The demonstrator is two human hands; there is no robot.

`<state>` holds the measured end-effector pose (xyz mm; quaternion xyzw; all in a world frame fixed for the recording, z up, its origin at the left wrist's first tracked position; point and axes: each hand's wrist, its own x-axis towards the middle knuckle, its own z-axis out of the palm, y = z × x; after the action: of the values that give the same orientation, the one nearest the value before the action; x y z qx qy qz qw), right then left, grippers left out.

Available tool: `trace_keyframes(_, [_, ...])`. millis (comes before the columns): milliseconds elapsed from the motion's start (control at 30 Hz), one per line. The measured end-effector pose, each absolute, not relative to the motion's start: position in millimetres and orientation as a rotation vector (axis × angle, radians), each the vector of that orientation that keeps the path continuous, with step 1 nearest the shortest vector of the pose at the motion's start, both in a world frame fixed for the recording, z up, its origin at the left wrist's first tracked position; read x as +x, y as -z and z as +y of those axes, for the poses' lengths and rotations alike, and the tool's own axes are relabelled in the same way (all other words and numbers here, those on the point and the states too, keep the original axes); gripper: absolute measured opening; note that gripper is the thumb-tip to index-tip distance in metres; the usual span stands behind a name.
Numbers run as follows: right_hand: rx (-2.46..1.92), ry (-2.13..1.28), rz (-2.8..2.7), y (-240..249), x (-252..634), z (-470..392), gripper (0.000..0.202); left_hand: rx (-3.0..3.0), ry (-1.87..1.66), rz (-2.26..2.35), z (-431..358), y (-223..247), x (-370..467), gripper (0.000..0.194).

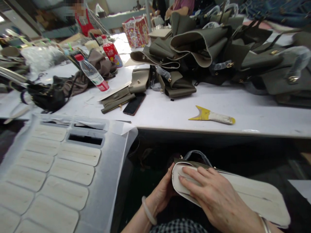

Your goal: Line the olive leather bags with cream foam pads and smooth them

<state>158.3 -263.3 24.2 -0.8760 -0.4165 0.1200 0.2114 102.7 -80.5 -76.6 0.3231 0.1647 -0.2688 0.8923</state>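
An olive handbag (191, 164) is held over my lap, its underside turned up toward me. On that underside lies a long cream base panel (257, 198) with rounded ends. My left hand (163, 191) is closed around the bag's left end, some of its fingers hidden behind it. Across the panel near that end, my right hand (213, 192) lies flat with its fingers stretched out, pressing on the surface. A plastic-wrapped handle (200, 155) sticks out on the bag's far side. To the left, several similar cream panels (75, 170) lie in rows on a grey sheet (103, 184).
On the white table (167, 116) lie a yellow fork-ended tool (210, 116), a phone (134, 104), a bottle (91, 72) and a red can (111, 51). Olive bags (191, 45) are heaped at the back right. A person in a red apron (86, 24) is at the far left.
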Motion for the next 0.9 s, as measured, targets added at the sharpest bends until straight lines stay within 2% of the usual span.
trace_keyframes(233, [-2.451,-0.387,-1.142,-28.8,156.4,-259.4,0.031,0.734,0.587,0.360,-77.4,65.4,106.9,0.076])
trace_keyframes(500, [-2.433,-0.408,-1.065,-27.1,154.8,-261.7,0.035,0.842,0.683,0.271,-65.0,59.0,106.5,0.064])
trace_keyframes(900, [-2.436,-0.312,-1.041,-20.5,149.9,-261.5,0.043,0.921,0.852,0.233,-52.0,56.4,115.6,0.060])
